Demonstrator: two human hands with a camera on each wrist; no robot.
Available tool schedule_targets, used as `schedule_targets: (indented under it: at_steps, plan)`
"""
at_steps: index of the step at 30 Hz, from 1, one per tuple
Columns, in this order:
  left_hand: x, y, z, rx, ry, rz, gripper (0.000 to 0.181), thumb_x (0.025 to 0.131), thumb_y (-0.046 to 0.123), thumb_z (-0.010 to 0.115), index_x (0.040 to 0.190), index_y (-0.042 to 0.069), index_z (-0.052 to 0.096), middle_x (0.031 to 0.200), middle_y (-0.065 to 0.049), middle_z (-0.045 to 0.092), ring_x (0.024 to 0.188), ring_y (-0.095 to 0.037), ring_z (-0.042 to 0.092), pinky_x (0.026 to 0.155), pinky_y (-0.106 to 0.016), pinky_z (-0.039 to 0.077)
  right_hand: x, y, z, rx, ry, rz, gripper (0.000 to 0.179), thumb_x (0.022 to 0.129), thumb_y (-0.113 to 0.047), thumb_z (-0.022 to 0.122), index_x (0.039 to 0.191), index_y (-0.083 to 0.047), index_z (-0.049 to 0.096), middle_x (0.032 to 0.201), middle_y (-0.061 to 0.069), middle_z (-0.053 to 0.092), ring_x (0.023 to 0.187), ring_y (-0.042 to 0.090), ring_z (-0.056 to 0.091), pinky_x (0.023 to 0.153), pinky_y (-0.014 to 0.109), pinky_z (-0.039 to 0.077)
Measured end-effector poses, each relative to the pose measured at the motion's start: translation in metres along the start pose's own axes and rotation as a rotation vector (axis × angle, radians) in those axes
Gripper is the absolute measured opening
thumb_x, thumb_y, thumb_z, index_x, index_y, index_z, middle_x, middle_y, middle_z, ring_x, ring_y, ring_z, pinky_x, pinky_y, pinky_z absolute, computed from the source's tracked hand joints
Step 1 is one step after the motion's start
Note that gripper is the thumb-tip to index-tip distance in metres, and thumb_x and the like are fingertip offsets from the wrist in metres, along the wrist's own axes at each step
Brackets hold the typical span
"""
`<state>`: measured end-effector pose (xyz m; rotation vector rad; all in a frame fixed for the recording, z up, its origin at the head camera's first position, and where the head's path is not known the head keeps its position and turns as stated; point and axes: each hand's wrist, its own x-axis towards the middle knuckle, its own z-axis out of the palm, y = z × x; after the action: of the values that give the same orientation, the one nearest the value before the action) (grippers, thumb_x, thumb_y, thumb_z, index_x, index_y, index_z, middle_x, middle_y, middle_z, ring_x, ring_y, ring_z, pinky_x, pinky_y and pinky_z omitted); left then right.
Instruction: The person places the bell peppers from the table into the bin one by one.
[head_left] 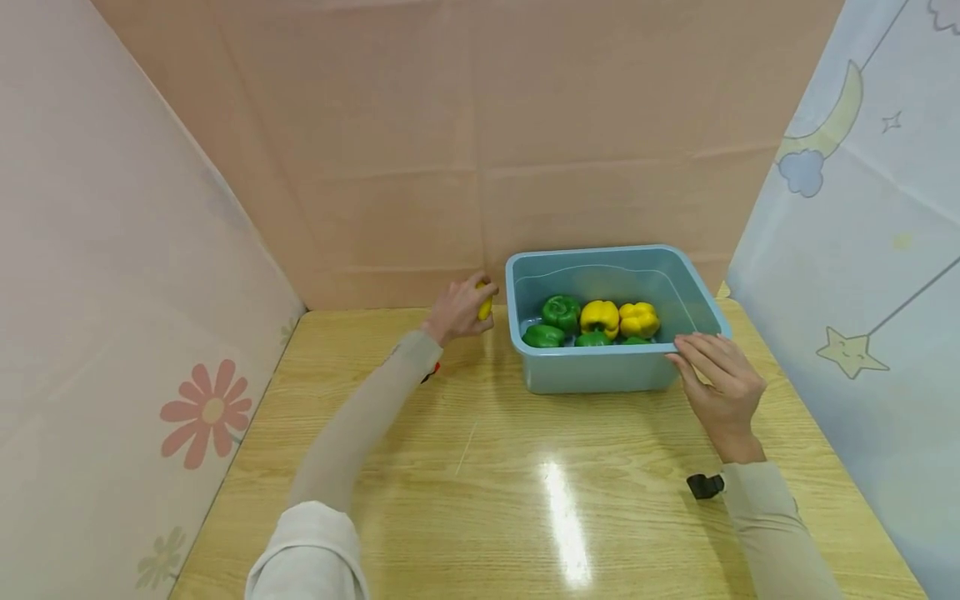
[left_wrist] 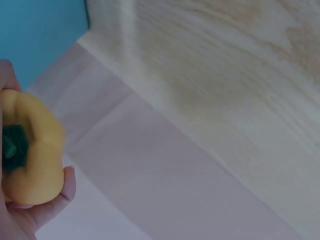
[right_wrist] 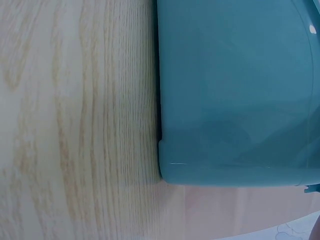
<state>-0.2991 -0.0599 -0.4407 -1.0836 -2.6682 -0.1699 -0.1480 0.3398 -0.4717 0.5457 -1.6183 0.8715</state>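
Just left of a blue plastic tub (head_left: 600, 368), my left hand (head_left: 454, 312) grips a yellow bell pepper (head_left: 486, 305) above the table. The left wrist view shows that pepper's green stem (left_wrist: 11, 148) and fingers curled around its side. My right hand (head_left: 716, 383) holds the tub's front right rim, fingers over the edge and thumb on the outside. Inside the tub lie two yellow bell peppers (head_left: 639, 319) and several green bell peppers (head_left: 561, 312), some partly hidden by the front wall. The right wrist view is mostly the tub's outer wall (right_wrist: 240, 100).
The wooden table (head_left: 420, 500) stretches in front of the tub. A tan cloth backdrop (head_left: 375, 167) rises close behind it. Patterned side walls stand at left (head_left: 112, 292) and right (head_left: 862, 292). A small black device (head_left: 705, 486) sits by my right wrist.
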Motion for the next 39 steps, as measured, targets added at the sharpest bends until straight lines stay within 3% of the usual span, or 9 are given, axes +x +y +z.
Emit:
schedule_targets:
  at_steps: [17, 29, 39]
  plan:
    - [0.008, -0.001, -0.033, 0.045, 0.057, 0.011, 0.044, 0.089, 0.027, 0.077, 0.128, 0.009, 0.069, 0.132, -0.016, 0.061, 0.085, -0.028, 0.069, 0.073, -0.037, 0.064, 0.001, 0.000, -0.002, -0.001, -0.006, 0.007, 0.031, 0.090, -0.025, 0.087, 0.094, 0.005, 0.084, 0.090, 0.027, 0.079, 0.078, 0.051, 0.069, 0.102, 0.032, 0.057]
    - [0.018, -0.002, -0.049, -0.040, 0.114, 0.023, 0.051, 0.090, 0.028, 0.076, 0.135, 0.006, 0.067, 0.129, -0.016, 0.060, 0.092, -0.029, 0.067, 0.077, -0.039, 0.064, 0.002, -0.001, -0.003, -0.002, -0.015, 0.011, 0.029, 0.090, -0.023, 0.088, 0.095, 0.005, 0.084, 0.090, 0.027, 0.079, 0.079, 0.051, 0.069, 0.102, 0.030, 0.057]
    - [0.029, 0.003, -0.063, -0.103, 0.181, 0.051, 0.040, 0.091, 0.020, 0.073, 0.127, 0.003, 0.069, 0.122, -0.016, 0.059, 0.088, -0.028, 0.064, 0.074, -0.037, 0.063, 0.004, -0.003, -0.003, 0.003, -0.023, 0.014, 0.029, 0.090, -0.024, 0.087, 0.095, 0.005, 0.084, 0.090, 0.027, 0.079, 0.079, 0.051, 0.069, 0.102, 0.031, 0.057]
